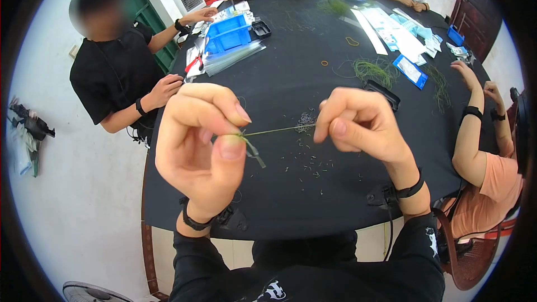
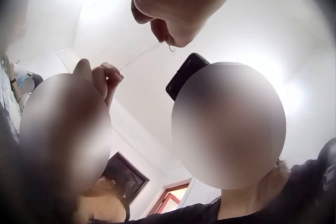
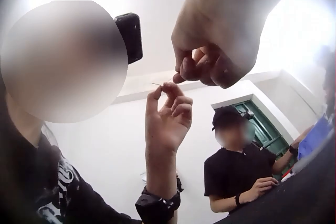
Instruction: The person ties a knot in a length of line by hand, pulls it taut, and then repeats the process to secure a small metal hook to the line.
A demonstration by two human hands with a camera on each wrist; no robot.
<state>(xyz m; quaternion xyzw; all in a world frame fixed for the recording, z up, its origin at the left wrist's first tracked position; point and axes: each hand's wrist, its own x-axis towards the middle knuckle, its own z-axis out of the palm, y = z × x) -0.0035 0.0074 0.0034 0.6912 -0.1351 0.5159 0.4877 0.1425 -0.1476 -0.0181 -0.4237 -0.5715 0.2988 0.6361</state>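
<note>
Between my two raised hands a thin green line [image 1: 274, 131] is stretched nearly level over the black table. My left hand [image 1: 196, 145] pinches one end between thumb and forefinger. Loose green ends [image 1: 255, 155] hang below that pinch. In the left wrist view a tiny hook-shaped piece [image 2: 171, 48] sticks out at the left fingertips; its kind is too small to tell. My right hand [image 1: 363, 126], fingers curled, grips the line's other end. Beyond the line lies a small heap of tiny grey metal pieces [image 1: 306, 122], with bits scattered nearer me.
Green line bundles [image 1: 373, 72] and a black tray [image 1: 383, 95] lie at right. A blue bin [image 1: 228, 34] and clear plastic sleeves [image 1: 234, 59] stand back left. A blue packet [image 1: 410, 71] and white papers [image 1: 389, 31] lie back right. Several people sit around the table [image 1: 279, 201].
</note>
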